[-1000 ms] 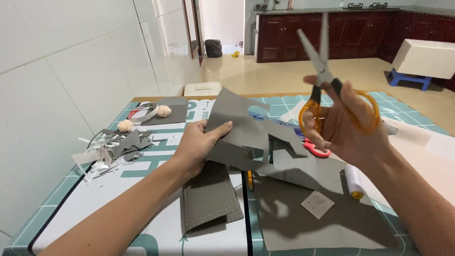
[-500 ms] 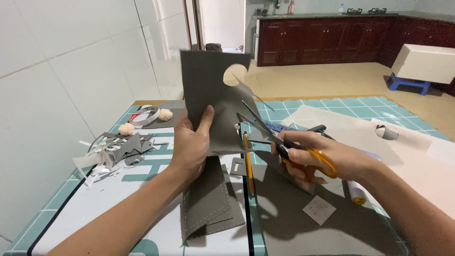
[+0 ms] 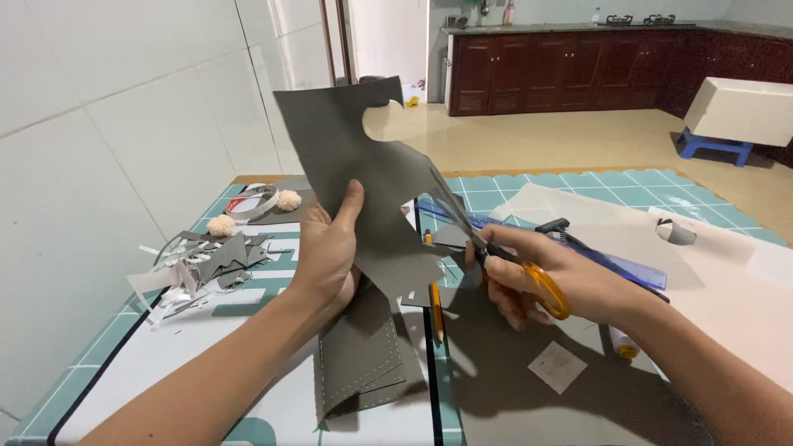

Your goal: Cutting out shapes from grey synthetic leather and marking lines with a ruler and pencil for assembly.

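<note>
Left hand (image 3: 330, 256) clenched on grey sheet (image 3: 363, 173), raised upright for cutting | right hand (image 3: 545, 285) gripping orange-handled scissors (image 3: 496, 248), blades at sheet's 4 o'clock edge | scraps (image 3: 206, 260) at 9 o'clock on bench (image 3: 248, 396)

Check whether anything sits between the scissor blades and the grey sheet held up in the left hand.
Nothing visible does. The scissors in the right hand already meet the grey sheet at its right edge, while the left hand grips it lower down, clear of the blades.
</note>
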